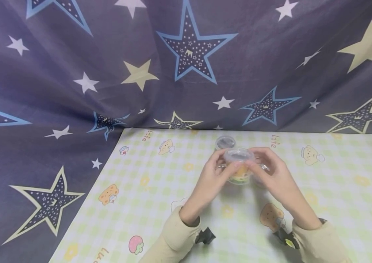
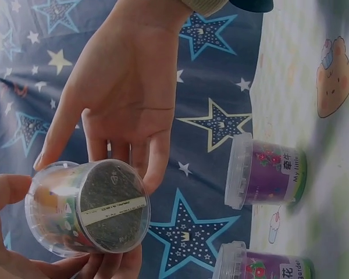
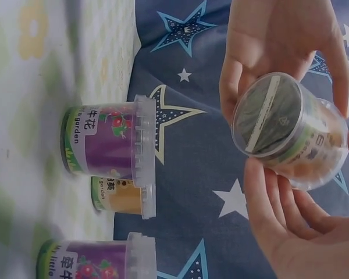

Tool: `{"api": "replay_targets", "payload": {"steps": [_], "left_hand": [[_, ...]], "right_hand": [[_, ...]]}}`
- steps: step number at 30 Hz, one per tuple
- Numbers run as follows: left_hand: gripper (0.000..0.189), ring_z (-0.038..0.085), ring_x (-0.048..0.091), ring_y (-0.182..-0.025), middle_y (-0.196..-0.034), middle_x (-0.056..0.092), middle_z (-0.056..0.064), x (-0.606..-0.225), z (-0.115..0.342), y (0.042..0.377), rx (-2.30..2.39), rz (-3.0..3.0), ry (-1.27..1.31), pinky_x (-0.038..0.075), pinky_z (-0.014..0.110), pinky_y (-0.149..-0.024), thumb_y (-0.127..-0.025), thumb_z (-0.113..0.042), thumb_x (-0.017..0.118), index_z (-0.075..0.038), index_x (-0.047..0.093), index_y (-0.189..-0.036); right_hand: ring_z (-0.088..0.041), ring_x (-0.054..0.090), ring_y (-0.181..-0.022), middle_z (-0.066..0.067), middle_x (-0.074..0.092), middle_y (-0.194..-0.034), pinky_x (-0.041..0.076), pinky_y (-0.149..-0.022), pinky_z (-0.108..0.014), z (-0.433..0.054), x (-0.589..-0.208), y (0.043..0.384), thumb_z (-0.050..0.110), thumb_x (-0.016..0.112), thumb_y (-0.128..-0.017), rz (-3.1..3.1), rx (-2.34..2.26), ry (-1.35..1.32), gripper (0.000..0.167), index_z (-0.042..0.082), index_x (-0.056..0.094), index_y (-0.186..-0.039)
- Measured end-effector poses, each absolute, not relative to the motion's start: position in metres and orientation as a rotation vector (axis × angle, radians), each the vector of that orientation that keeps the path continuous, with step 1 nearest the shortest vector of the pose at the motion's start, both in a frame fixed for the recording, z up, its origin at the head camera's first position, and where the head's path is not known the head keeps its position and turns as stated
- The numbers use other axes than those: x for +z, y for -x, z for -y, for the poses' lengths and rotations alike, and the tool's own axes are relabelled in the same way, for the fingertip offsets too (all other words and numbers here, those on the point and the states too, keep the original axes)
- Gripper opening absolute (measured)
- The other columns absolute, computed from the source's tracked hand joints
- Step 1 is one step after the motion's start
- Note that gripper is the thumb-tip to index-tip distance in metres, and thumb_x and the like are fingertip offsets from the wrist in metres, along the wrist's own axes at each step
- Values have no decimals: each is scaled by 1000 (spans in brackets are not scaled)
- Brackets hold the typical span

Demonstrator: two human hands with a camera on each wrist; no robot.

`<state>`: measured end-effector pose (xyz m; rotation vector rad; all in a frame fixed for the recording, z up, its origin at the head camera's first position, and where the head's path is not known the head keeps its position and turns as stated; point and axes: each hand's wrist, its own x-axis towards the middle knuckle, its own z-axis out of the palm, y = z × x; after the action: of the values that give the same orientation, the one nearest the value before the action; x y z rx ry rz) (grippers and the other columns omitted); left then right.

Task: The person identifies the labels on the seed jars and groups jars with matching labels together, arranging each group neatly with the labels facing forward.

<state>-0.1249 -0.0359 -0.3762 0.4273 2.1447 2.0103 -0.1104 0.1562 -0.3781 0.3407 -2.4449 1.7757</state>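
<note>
A small clear-lidded plastic cup [image 1: 239,171] with an orange and green label is held up above the table between both hands. My left hand [image 1: 213,174] grips its left side, thumb on the near face and fingers round behind. From the right, my right hand [image 1: 273,174] holds it the same way. Seen from below, the cup [image 2: 113,206] shows a dark base with a pale printed strip across it. The lid is on.
Purple-labelled lidded cups [image 2: 273,171] stand upright on the table, and an orange-labelled cup [image 3: 119,195] stands behind them. The checked tablecloth [image 1: 159,226] has cartoon prints. A dark starry cloth [image 1: 107,47] hangs behind and to the left.
</note>
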Motion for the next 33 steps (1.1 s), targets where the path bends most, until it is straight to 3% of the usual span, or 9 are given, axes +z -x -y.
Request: {"api": "replay_targets", "payload": {"steps": [8, 17, 25, 33], "left_hand": [[52, 21, 52, -132, -139, 57, 8, -377, 38, 128, 2057, -2085, -399, 43, 38, -111, -99, -33, 58, -11, 47, -145], [51, 19, 56, -118, -138, 56, 16, -377, 38, 131, 2160, -1892, -385, 47, 30, -96, -100, -24, 48, -3, 43, -146], [53, 18, 53, -123, -140, 51, 17, -379, 37, 133, 2201, -1765, -408, 42, 40, -110, -99, -23, 44, 1, 39, -147], [51, 25, 51, -129, -141, 52, 16, -381, 38, 132, 2164, -1849, -421, 39, 42, -112, -102, -27, 45, -3, 40, -147]], "right_hand": [[-11, 62, -101, -2, 61, -120, 60, -82, -28, -159, -378, 112, 15, 53, -103, 2342, 1905, -411, 31, 0, 54, -130], [-12, 65, -100, -1, 63, -118, 61, -82, -35, -162, -378, 113, 16, 50, -105, 2338, 1966, -447, 32, -1, 53, -132], [-7, 61, -115, -11, 56, -135, 57, -91, -30, -166, -377, 114, 24, 44, -107, 2443, 2009, -481, 39, 6, 48, -141], [-9, 63, -111, -7, 58, -131, 58, -88, -29, -165, -378, 113, 24, 45, -107, 2404, 2035, -471, 39, 3, 48, -140]]}}
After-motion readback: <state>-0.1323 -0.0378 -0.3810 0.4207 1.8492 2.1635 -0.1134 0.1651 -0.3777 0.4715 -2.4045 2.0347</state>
